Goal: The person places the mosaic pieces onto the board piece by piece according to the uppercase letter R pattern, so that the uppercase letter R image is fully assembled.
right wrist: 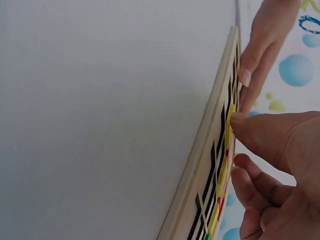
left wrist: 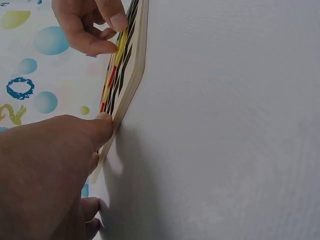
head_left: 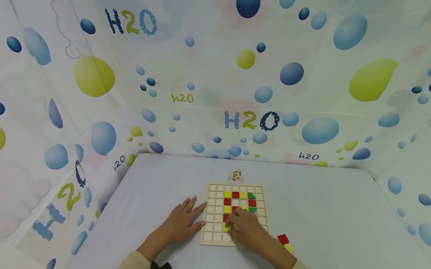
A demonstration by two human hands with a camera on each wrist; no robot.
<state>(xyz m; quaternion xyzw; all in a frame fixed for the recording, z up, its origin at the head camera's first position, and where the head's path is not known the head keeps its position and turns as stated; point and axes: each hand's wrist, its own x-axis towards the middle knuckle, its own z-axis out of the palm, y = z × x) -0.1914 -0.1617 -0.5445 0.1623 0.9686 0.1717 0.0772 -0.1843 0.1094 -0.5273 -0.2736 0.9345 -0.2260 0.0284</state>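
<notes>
A yellow tile [head_left: 226,227] sits in the wooden board [head_left: 207,237], near its front edge, on the white table [head_left: 345,229]. The right hand [head_left: 247,230] pinches this tile with bent fingers [right wrist: 260,132]. The left hand [head_left: 182,222] lies flat beside the board, fingers spread, tips touching its left edge. Red, yellow and green tiles fill other squares. A red block [head_left: 283,238] lies near the right wrist.

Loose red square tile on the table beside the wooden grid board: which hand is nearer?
Right. The right hand lies just beside the loose red square tile; the left hand rests at the wooden grid board's far edge.
</notes>
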